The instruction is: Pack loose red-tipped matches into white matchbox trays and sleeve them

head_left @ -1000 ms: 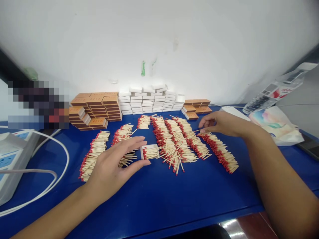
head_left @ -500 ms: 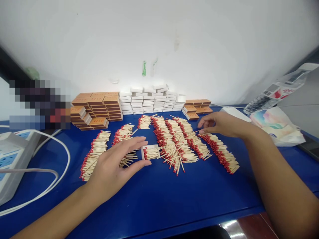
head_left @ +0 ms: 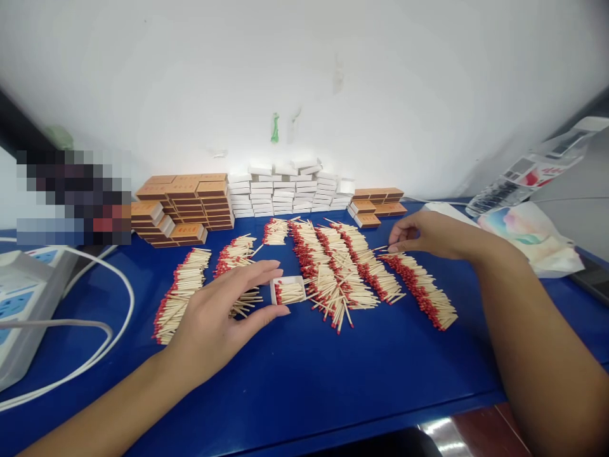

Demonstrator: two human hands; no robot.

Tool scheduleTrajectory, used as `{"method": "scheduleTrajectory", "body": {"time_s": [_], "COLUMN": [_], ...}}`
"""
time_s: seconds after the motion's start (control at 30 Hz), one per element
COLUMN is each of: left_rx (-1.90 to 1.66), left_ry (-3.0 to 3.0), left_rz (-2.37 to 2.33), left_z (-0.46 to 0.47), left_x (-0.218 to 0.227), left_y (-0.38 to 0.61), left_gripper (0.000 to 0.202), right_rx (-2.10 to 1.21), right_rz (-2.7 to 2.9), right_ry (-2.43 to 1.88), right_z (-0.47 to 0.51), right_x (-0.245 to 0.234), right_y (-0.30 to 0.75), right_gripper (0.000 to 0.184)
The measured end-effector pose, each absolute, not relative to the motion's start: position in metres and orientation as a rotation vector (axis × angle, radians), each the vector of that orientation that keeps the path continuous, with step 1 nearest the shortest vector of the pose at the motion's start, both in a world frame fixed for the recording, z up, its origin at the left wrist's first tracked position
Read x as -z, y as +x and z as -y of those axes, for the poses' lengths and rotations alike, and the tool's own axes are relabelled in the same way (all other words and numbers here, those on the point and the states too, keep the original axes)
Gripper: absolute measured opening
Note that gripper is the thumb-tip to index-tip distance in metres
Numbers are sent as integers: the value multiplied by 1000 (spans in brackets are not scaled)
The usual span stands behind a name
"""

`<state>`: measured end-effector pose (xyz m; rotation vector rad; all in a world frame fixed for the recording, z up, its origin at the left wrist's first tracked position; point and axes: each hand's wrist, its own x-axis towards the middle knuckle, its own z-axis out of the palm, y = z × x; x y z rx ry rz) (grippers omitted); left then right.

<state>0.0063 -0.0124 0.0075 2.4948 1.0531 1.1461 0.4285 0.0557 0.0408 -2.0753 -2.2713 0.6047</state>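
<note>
My left hand [head_left: 228, 295] is curved around the left end of a small white matchbox tray [head_left: 288, 280], with the fingertips along its far edge and the thumb along its near edge. Red-headed matches [head_left: 291, 292] lie inside the tray. Over at the right, the fingers of my right hand [head_left: 413, 235] are pinched together at the upper end of the rightmost row of matches [head_left: 423, 291]; a matchstick or two [head_left: 382, 248] stick out leftward at the fingertips. Several more rows of matches [head_left: 349, 266] spread between the hands, and one row [head_left: 183, 295] lies left of my left hand.
Orange matchboxes [head_left: 183, 197] are stacked at the back left, with a smaller stack [head_left: 378, 202] at the back right. White trays [head_left: 290, 187] are piled between them. A power strip [head_left: 33, 304] with cables stands left; a tissue pack [head_left: 528, 238] and plastic bottle [head_left: 547, 165] sit right.
My right hand has shifted slightly to the right and its fingers have closed together at the top of the rightmost row. The left hand and the tray stay in place.
</note>
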Motion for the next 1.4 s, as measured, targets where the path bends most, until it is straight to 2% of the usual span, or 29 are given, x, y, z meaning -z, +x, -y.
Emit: {"method": "scheduleTrajectory", "body": {"time_s": [0.27,0.53,0.67,0.87,1.03,1.2,1.4], "left_rx": [-1152,-1160,-1144,-1143,-1149,-1144,-1133], "left_ry": [2499,2507,2499,2505,2515,2487,2462], "left_rz": [-1027,-1028,-1051,-1040,-1062,-1084,-1070], "left_z": [14,14,13,14,14,13,11], "left_x": [-8,-8,-8,-8,-9,-7,-6], "left_y": [7,7,6,6,7,5,5], "left_gripper": [57,56,58,56,52,57,55], "right_rx": [-647,-736,-751,-601,-623,-597,-459], "right_rz": [2284,2331,2328,2271,2315,2315,2247], "right_ry": [-2079,-1933,-1890,-1940,-1873,-1878,-1919], "right_z": [-57,-61,-63,-66,-67,-66,-59], "right_x": [-40,-31,-26,-23,-21,-23,-32], "right_y": [434,438,438,436,435,429,421], "right_gripper": [38,30,36,38,37,34,42]}}
